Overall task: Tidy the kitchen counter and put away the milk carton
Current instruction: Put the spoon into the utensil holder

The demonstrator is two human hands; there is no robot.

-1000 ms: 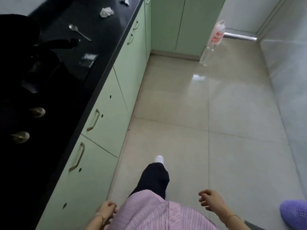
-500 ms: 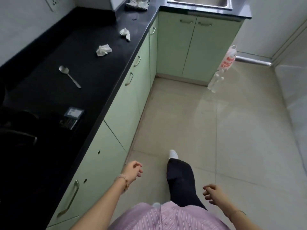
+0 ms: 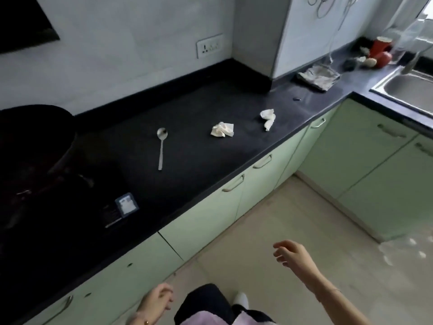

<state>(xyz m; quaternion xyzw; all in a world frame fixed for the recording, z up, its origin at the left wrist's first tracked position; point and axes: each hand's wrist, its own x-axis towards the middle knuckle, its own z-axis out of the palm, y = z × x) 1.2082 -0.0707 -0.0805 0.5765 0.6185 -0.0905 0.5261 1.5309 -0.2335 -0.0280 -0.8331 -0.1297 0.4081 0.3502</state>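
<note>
My left hand (image 3: 157, 299) and right hand (image 3: 290, 253) hang loose and empty. The carton (image 3: 121, 208), probably the milk, lies flat near the front edge of the counter (image 3: 199, 160). It looks light and squashy, so I'd grip across its sides gently.

A home kitchen: black counter (image 3: 199, 160), green cabinets (image 3: 206, 219), steel sink (image 3: 407, 90), and probably a stove (image 3: 35, 160) at left.
</note>
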